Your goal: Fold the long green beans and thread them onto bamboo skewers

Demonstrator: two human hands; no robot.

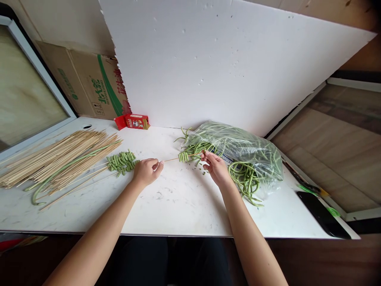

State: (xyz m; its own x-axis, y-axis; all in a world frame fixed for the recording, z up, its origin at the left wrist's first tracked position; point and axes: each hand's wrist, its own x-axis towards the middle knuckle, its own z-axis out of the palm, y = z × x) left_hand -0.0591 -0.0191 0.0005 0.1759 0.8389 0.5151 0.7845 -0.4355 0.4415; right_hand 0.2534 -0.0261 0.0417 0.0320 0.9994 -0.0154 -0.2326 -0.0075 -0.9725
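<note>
My left hand [148, 171] is closed around one end of a thin bamboo skewer [170, 159], which runs to the right above the table. Several short green bean pieces [183, 157] sit threaded side by side on it. At the skewer's far tip, the thumb and finger of my right hand [216, 169] pinch what looks like a small bean piece, mostly hidden by the fingertips. Left of my left hand lie filled bean skewers [121, 162]. Long green beans [245, 176] spill from a clear plastic bag [238, 139] beside my right hand.
Many loose bamboo skewers [68, 153] lie at the left with a long bean [59, 171] across them. A red box [137, 121] stands at the back before a white foam board [190, 59] and a cardboard carton [89, 85]. A black phone [323, 214] lies at the right edge.
</note>
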